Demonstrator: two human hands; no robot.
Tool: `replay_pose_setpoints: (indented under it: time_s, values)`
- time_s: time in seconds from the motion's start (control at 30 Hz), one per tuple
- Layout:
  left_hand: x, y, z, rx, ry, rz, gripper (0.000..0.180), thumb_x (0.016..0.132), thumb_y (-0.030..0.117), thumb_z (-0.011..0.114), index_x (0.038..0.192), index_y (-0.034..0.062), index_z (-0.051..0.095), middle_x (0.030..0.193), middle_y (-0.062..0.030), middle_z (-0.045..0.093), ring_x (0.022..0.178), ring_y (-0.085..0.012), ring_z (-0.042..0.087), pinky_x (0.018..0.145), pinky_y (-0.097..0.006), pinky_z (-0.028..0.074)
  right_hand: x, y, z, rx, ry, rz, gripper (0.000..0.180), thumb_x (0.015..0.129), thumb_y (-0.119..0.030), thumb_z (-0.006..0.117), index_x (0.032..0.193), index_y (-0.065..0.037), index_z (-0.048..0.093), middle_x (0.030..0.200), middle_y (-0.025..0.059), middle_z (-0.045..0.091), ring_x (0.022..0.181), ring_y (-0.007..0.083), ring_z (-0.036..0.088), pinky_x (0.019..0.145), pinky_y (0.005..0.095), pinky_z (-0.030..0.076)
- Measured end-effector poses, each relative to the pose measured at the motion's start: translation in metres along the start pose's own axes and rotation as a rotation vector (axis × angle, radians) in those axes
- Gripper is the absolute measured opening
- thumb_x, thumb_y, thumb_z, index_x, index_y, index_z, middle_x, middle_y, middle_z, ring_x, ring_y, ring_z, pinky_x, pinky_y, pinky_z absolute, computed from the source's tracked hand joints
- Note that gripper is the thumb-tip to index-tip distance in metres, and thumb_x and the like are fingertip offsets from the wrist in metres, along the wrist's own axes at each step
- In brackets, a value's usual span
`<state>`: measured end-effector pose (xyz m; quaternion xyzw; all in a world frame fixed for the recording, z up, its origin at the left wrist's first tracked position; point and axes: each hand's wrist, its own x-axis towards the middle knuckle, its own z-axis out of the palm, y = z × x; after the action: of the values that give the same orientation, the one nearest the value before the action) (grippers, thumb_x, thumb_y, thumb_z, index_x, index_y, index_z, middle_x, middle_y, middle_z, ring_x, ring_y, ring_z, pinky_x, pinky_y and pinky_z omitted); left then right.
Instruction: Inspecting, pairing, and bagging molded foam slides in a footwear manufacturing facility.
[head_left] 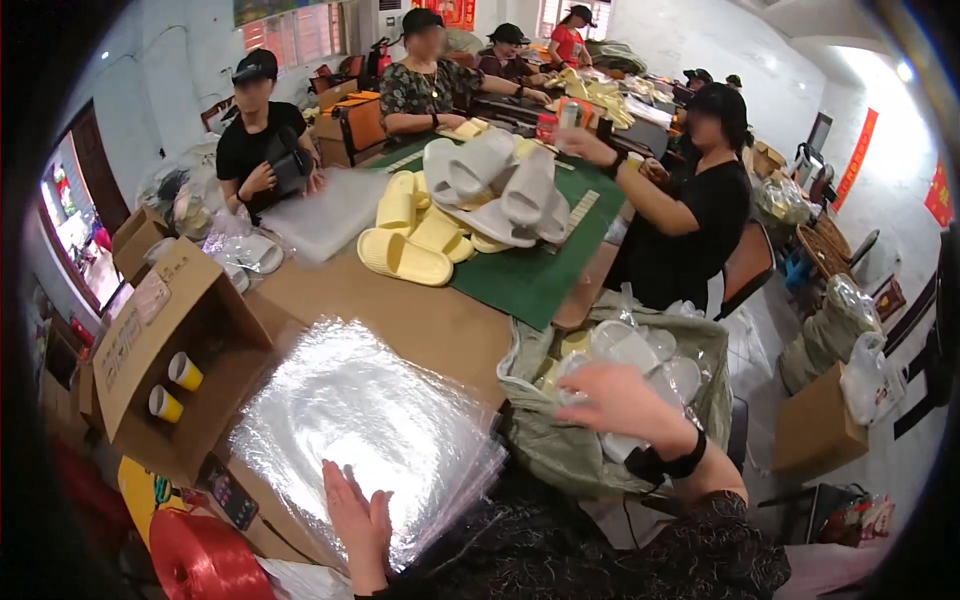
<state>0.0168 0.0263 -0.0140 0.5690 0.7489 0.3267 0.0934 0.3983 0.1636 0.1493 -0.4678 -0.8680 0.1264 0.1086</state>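
My left hand (358,520) is open, its fingers stretched out over the near edge of a stack of clear plastic bags (350,420). The shiny stack lies on brown cardboard covering the table. On the right, my right hand (630,400) hovers above a green woven sack (550,460); slightly blurred, it looks open and I see nothing in it. Inside the sack are several plastic-wrapped slippers (680,380). Beyond the bags, yellow slippers (405,257) and a heap of pale grey slippers (480,175) rest on a green mat (520,290).
Left of the bags, a cardboard box (160,350) on its side holds two yellow-and-white cups (184,371). A phone (232,495) and a red twine roll (205,560) are near the lower left. Co-workers sit around the table; one person (690,200) is just beyond the sack.
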Motion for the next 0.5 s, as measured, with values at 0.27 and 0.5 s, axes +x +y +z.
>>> replay_pose_setpoints:
  time_s: [0.27,0.5]
  values:
    - [0.002,-0.022,0.013,0.116,0.035,0.149,0.089,0.081,0.023,0.072,0.150,-0.0085,0.025,0.152,-0.0332,0.031,0.141,-0.0481,0.031,0.117,-0.050,0.027,0.149,-0.086,0.020,0.853,0.002,-0.381,0.041,0.089,-0.026,0.074,0.122,-0.005,0.064,0.107,0.0055,0.067,0.094,0.0136,0.063,0.079,0.0300,0.052]
    - [0.003,-0.005,0.011,0.004,0.024,0.061,0.094,0.082,0.037,0.073,0.149,-0.0082,0.026,0.153,-0.0314,0.031,0.142,-0.0463,0.030,0.116,-0.050,0.027,0.291,0.105,0.090,0.774,0.819,0.358,0.049,0.081,-0.024,0.075,0.118,0.005,0.062,0.103,0.0156,0.069,0.089,0.0273,0.067,0.079,0.0381,0.052]
